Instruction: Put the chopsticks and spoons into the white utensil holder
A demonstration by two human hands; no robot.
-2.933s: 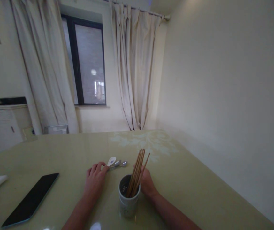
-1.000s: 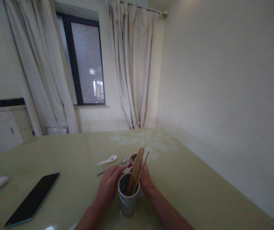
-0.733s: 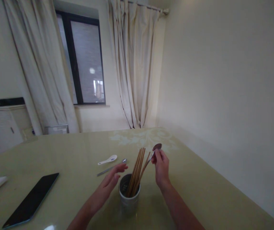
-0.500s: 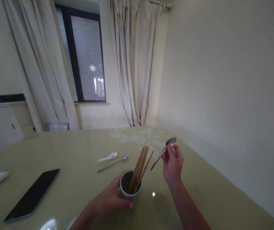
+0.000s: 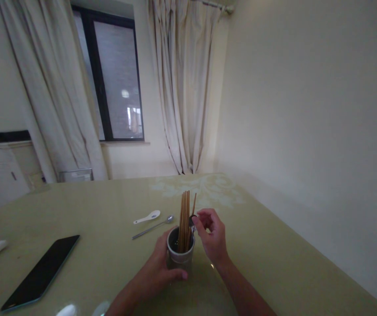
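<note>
1. My left hand (image 5: 162, 261) is curved around the side of the cup (image 5: 180, 261), thumb across the front; the cup stands upright on the table (image 5: 267, 272).
2. My right hand (image 5: 212, 232) is curled, thumb and fingertips closed on the bowl of a spoon (image 5: 192, 220) at the cup's right side. The handle points down at the opening; I cannot tell how deep its end sits.
3. To do this well, I'd brace the cup with my left palm, angle the handle along the inner right wall and let go only once it rests.
4. The cup holds chopsticks (image 5: 183, 219): most bunched together, one leaning apart to the right, just beside the spoon. I'd avoid pushing that one aside.
5. Pale dots show within the dark interior; I can't tell what they are.
6. Outside the cup, a white spoon (image 5: 148, 217) and a long spoon (image 5: 153, 227) lie beyond my left hand.
</note>
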